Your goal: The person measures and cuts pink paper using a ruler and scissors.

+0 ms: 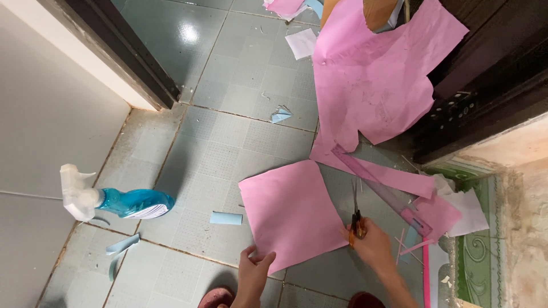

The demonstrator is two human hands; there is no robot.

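pink square sheet [291, 214] lies flat on the grey-green tile floor [228, 91], near corner toward the person. left hand [253, 270] pins that corner, fingers spread and pressing on the paper edge, nothing pinched. right hand [374, 244] is wrapped around the orange handles of the scissors [356, 214], blades pointing away along the sheet's right edge; can't tell if the blades are apart or closed from here. to cut clean: keep the left hand flat and close to the cut line so the sheet doesn't slide on the glossy tile, run the blades parallel to the edge, use long strokes, not snips. the translucent pink ruler [381, 191] lies diagonally just right of the scissors, over a pink strip [394, 175]. bigger pink sheet [371, 74] drapes farther out by the dark door frame [491, 74]. blue spray bottle [117, 201] lies on its side well to the left, with light blue scraps [226, 218] between.
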